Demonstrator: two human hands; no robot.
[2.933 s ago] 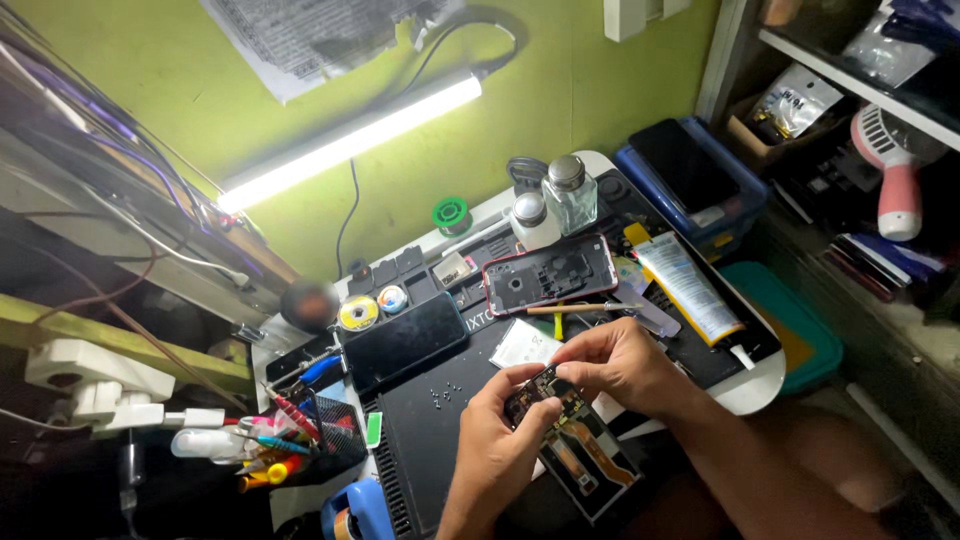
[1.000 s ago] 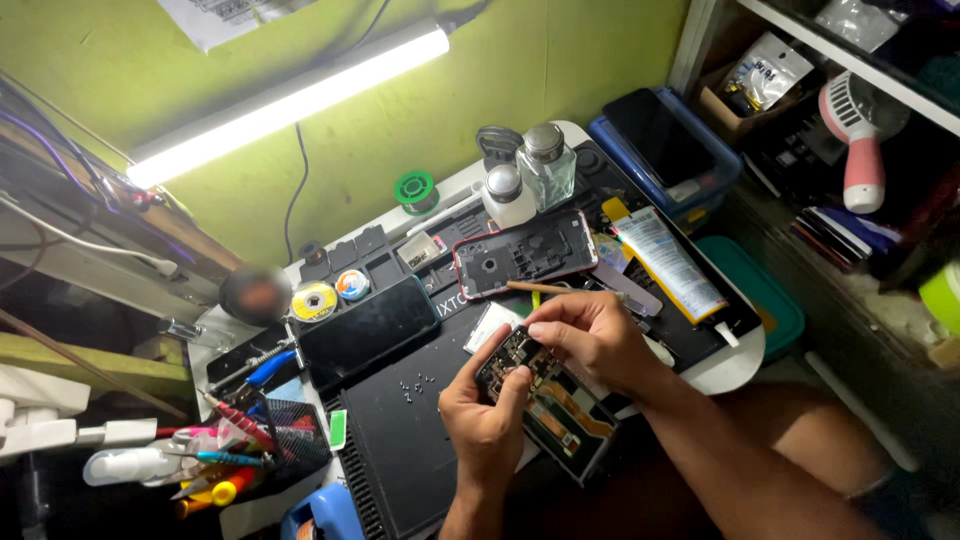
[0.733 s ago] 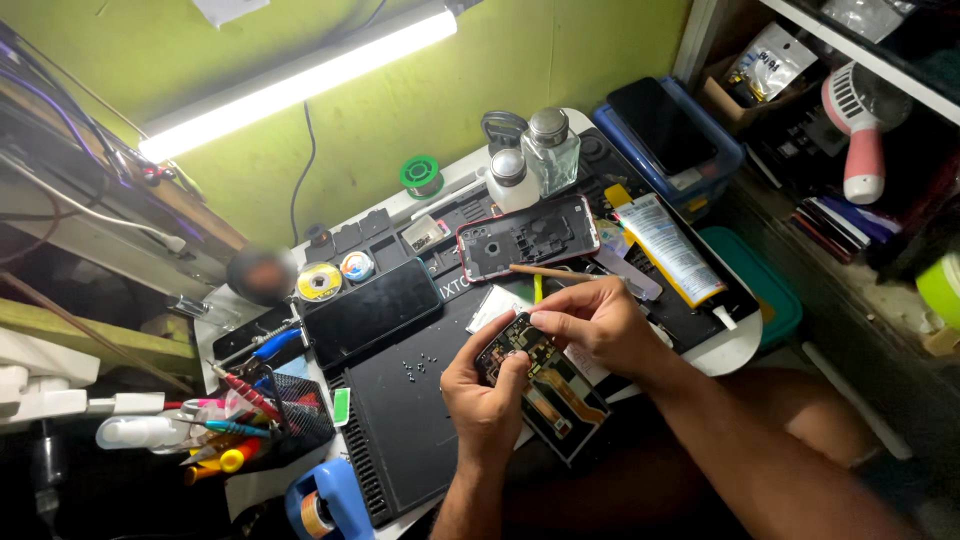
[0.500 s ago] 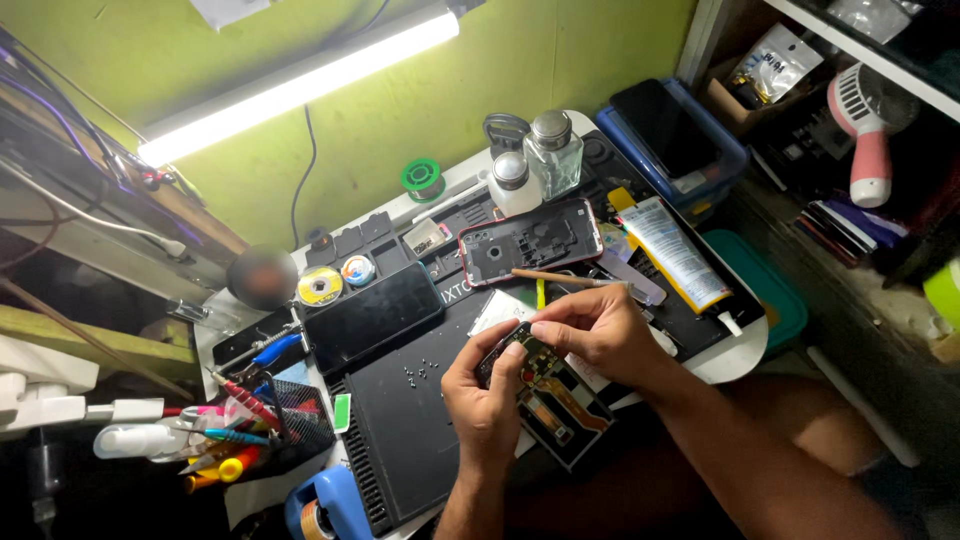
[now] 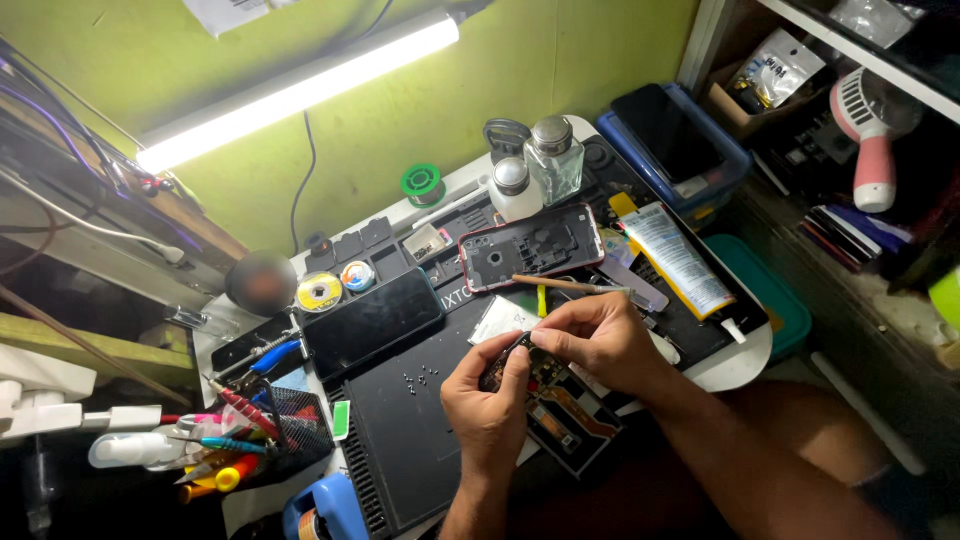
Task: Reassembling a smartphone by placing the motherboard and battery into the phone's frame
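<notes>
Head view shows a cluttered repair bench under a lit tube lamp (image 5: 300,90) on a green wall. At the centre, a little toward 5 o'clock, both hands meet over an opened phone (image 5: 560,405) that lies on the near edge of a black work mat (image 5: 400,440), its circuit boards and an orange flex strip exposed. The left hand (image 5: 490,405) comes up from 6 o'clock and grips the phone's upper left corner — thumb and fingers closed on its edge. The right hand (image 5: 600,340) comes in from 4 o'clock, its fingertips pinched together right on the top of the phone, touching the left thumb; whether something tiny sits between them cannot be told.

At 12 o'clock from the hands lies a phone back cover (image 5: 530,245) with a red rim, inside up, and a thin wooden-handled tool (image 5: 565,285) rests just below it. A white card (image 5: 505,320) lies just beside the left hand's knuckles. At 10 o'clock sits a dark phone (image 5: 372,322), screen up, with small loose screws (image 5: 420,378) scattered on the mat below it. Two glass bottles (image 5: 535,170) stand at 12 o'clock further back, a green solder spool (image 5: 422,183) just left of them. At 2 o'clock lies a white tube (image 5: 680,258) — beyond it a blue tray (image 5: 670,145). At 9 o'clock a mesh cup of tools (image 5: 270,440) stands at the mat's corner.
</notes>
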